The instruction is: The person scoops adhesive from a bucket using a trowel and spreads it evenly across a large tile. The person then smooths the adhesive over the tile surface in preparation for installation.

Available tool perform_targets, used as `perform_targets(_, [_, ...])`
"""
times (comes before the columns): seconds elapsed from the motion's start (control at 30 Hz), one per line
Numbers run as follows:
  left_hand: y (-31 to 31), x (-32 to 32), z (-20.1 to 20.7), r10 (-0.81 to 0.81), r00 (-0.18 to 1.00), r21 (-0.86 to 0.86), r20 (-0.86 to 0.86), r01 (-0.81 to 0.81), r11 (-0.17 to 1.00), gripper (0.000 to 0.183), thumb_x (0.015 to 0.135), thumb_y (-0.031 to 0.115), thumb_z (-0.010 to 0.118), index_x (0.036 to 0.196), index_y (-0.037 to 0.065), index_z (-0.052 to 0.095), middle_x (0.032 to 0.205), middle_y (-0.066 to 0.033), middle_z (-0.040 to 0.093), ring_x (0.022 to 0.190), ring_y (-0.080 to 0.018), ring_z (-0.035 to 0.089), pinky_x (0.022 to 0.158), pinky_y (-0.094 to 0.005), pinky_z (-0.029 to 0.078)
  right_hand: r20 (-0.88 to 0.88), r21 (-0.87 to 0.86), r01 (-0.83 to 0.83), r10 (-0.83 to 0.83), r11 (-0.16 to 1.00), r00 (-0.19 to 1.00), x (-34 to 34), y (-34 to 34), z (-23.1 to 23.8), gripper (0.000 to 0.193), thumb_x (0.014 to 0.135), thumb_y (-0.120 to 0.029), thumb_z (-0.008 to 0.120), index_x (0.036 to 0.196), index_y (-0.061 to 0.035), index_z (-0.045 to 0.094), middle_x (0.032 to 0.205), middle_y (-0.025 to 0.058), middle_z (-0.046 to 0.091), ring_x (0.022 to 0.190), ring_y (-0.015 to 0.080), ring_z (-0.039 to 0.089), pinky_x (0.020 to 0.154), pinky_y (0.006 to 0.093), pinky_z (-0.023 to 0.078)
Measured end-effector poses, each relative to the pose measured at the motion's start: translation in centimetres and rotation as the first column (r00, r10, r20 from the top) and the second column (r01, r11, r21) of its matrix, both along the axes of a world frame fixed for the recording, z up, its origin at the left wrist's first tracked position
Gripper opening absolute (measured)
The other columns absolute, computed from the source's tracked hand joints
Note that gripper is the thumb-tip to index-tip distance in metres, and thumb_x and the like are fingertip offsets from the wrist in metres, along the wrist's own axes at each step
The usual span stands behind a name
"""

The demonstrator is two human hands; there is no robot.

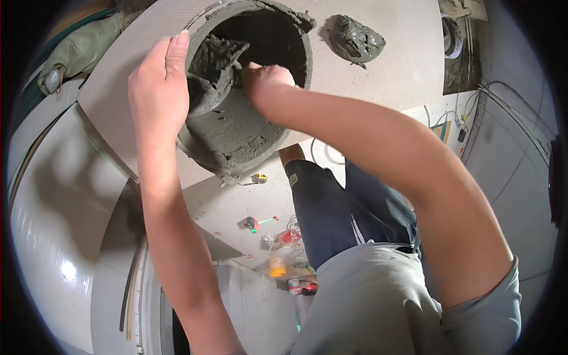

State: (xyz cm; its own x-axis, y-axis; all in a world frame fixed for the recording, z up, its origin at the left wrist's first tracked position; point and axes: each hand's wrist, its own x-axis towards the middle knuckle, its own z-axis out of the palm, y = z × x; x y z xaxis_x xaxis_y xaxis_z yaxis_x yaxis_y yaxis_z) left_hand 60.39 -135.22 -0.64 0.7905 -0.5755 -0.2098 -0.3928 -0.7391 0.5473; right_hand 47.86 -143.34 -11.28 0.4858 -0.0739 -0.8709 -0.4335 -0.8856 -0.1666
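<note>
A dark bucket (303, 53) smeared with wet grey mortar is tilted on a beige textured sheet. My left hand (160, 89) is closed on its left rim, thumb on top and fingers down the outer side. Inside the bucket, my right hand (271, 86) makes a fist. Beside that fist, a thick heap of grey mortar (219, 65) stands up against the left inner wall. Whatever the right fist holds is hidden by the hand and the mortar. A separate lump of mortar (357, 39) lies on the sheet, right of the bucket.
Below the sheet, a yellow tape measure (260, 178), a red-and-black tool (252, 224) and a yellow-based container (277, 266) rest on the light floor. A green cloth bag (83, 50) lies far left. Cables (515, 97) run along the right, near a white bucket (452, 38).
</note>
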Motion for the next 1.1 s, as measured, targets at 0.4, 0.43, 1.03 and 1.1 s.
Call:
perform_targets(0.4, [1.0,-0.7,-0.1,0.009,1.000,-0.024,-0.028,-0.009,1.000,0.047,0.103,0.046,0.051,0.093,0.001,0.058,0.074,-0.0225,0.055,0.069,-0.0416,0.048,0.068,-0.0462,0.044,0.060,0.170,-0.280,0.274,0.945,0.960,1.8,-3.2,5.8,0.029,0.077,-0.013,0.079,0.106,-0.0124,0.079,0.108,0.0059,0.075,0.095,0.0234,0.073,0.072,0.0373,0.059])
perform_targets(0.43, [0.7,-0.9,0.1,0.000,0.999,-0.008,-0.039,0.000,1.000,0.047,0.103,0.047,0.051,0.093,0.002,0.059,0.074,-0.0225,0.055,0.069,-0.0416,0.048,0.069,-0.0460,0.045,0.092,0.112,-0.239,0.230,0.964,0.969,2.1,-3.3,5.8,0.030,0.075,-0.011,0.081,0.105,-0.0120,0.079,0.109,0.0056,0.075,0.095,0.0224,0.073,0.072,0.0358,0.059])
perform_targets(1.03, [-1.9,-3.0,0.7,-0.172,0.985,0.026,0.023,0.172,0.985,0.040,0.100,0.039,0.059,0.086,0.003,0.058,0.074,-0.0191,0.058,0.068,-0.0404,0.054,0.064,-0.0459,0.044,-0.235,-0.055,0.105,-0.115,0.993,0.965,-3.8,1.5,-2.8,0.053,0.062,-0.010,0.089,0.113,-0.0069,0.074,0.118,0.0023,0.072,0.095,0.0197,0.073,0.056,0.0398,0.061])
perform_targets(1.1, [-1.6,-2.7,0.6,-0.132,0.991,0.033,-0.032,0.133,0.991,0.039,0.101,0.038,0.058,0.087,0.002,0.058,0.070,-0.0176,0.053,0.063,-0.0347,0.046,0.062,-0.0410,0.043,-0.289,0.001,0.055,-0.052,0.998,0.956,-4.0,1.8,-3.0,0.050,0.064,-0.012,0.088,0.112,-0.0073,0.075,0.115,0.0021,0.073,0.094,0.0190,0.073,0.055,0.0388,0.060])
